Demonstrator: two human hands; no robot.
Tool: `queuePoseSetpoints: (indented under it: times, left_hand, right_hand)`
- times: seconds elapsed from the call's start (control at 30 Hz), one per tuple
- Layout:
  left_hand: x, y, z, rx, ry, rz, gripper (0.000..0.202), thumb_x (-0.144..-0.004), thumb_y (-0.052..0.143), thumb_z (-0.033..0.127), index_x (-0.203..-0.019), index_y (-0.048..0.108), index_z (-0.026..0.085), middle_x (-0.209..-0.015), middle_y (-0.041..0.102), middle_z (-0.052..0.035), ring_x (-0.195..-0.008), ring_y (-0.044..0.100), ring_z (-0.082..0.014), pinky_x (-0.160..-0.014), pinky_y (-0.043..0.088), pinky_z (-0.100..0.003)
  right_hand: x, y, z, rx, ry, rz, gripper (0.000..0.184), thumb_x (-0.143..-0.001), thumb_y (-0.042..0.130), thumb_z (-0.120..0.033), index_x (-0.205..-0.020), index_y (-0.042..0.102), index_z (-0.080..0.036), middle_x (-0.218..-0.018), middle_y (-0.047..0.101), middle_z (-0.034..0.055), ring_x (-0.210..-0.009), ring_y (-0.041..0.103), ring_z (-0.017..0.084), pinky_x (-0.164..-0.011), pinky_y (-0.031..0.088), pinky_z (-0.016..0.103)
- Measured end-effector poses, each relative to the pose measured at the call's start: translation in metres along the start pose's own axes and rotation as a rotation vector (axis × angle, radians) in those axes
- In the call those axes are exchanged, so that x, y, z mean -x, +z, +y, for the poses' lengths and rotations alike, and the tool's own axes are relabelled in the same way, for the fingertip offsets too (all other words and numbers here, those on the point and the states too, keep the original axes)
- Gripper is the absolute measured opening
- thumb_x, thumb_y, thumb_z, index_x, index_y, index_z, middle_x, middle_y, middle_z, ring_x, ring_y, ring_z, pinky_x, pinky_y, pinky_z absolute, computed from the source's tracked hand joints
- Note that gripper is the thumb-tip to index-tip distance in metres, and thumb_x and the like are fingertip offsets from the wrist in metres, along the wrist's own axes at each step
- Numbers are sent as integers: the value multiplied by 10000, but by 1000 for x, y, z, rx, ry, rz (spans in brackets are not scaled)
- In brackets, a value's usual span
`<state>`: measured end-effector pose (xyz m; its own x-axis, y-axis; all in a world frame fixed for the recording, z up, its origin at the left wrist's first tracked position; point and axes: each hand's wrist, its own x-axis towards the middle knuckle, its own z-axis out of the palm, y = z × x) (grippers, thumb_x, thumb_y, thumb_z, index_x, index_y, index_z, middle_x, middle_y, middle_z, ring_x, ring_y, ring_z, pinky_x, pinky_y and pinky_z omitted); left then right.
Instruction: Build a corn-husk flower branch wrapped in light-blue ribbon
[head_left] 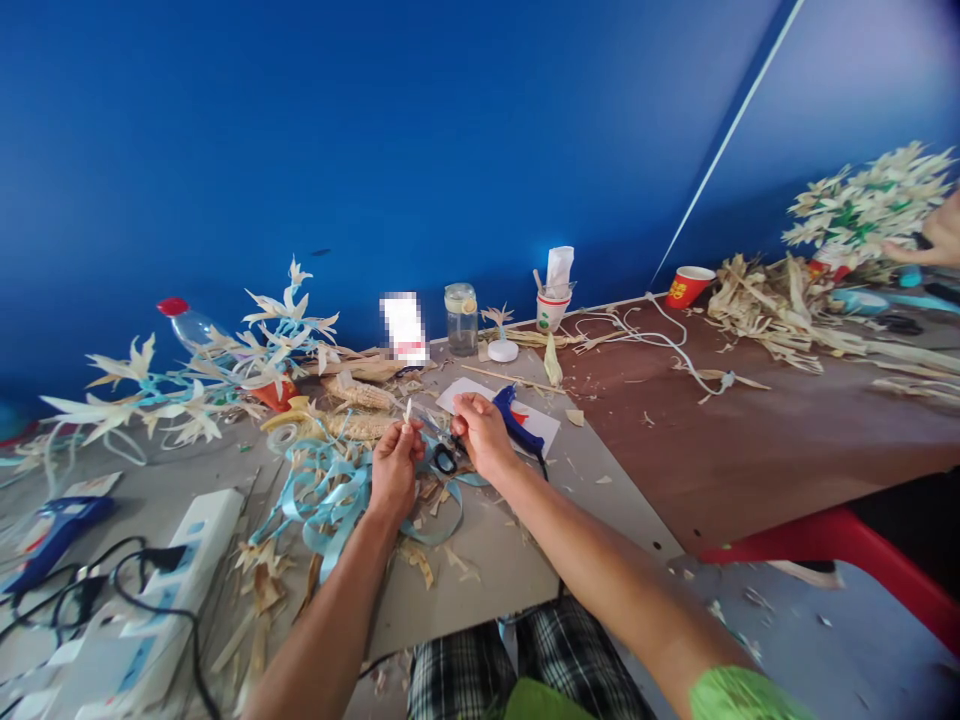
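My left hand [394, 470] is closed, pinching a small pale pointed strip of corn husk [409, 408] that stands up from the fingertips. Just to its right, my right hand [480, 432] has its fingers pressed together; whatever they may hold is too small to make out. Black-handled scissors [444, 459] lie on the table between the two hands. A blue glue gun [519, 420] rests on a white sheet [549, 428] beyond my right hand. Light-blue ribbon [330, 500] lies tangled left of my left hand, near corn cobs [360, 393].
Husk flowers [289, 315] on blue-wrapped stems stand at the left, behind a white power strip [176, 570] with black cables. A glass jar [461, 320] and paper cup [553, 310] stand by the wall. At the right are a husk pile [765, 305] and another person's hand [926, 240].
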<state>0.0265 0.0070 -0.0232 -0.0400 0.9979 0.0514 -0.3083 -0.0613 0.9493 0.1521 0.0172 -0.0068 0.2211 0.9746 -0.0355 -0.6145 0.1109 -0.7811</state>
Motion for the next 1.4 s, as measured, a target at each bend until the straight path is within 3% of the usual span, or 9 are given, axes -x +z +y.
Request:
queuePoseSetpoints:
  times: [0.2,0.33,0.53,0.83,1.03,1.2,1.4]
  left_hand:
    - [5,2,5,-211,94,-20,286,-760,621,452,-776,627,166,-544,501,35,-508,444,-92,-539,358,-226]
    - [6,4,5,-291,106,-9,253,-768,617,418,-747,613,166,-532,507,40,-508,450,-93,-550,358,-229]
    - [5,3,3,-276,116,11,212,-745,646,354,-689,583,159,-548,522,42,-540,461,-82,-584,361,-218]
    - [5,4,4,-88,62,10,241,-660,720,336,-685,546,172,-528,533,51,-498,467,-79,-557,373,-216]
    - [6,2,6,-226,68,-19,286,-765,613,446,-748,615,160,-545,546,27,-489,491,-93,-540,384,-224]
    - [7,2,6,-269,86,-33,282,-792,582,433,-780,627,155,-572,557,23,-496,505,-94,-547,401,-224]
    - [7,4,8,-266,62,-36,240,-747,633,390,-781,629,152,-575,568,23,-507,513,-103,-554,413,-230]
  right_hand:
    - [2,0,-1,35,36,-19,356,-634,680,-498,-586,547,-170,-549,486,-44,-418,343,48,-441,253,235]
    - [3,-2,1,80,26,-47,383,-668,668,-511,-559,554,-162,-536,477,-40,-426,352,51,-448,250,232]
    - [7,0,0,96,52,-71,391,-644,694,-513,-549,547,-163,-538,472,-41,-437,352,53,-450,224,231]
    - [8,3,0,110,68,-55,407,-610,711,-513,-535,493,-177,-554,492,-39,-437,337,57,-448,228,235]
    - [9,2,-1,149,76,-58,404,-639,676,-549,-573,545,-173,-541,474,-40,-433,340,61,-444,238,234]
    - [8,2,-1,142,64,-64,394,-652,670,-542,-578,559,-172,-547,484,-41,-432,347,60,-448,243,236]
    - [12,0,-2,271,76,-196,279,-657,691,-449,-674,631,-178,-477,459,-54,-462,374,82,-479,276,233]
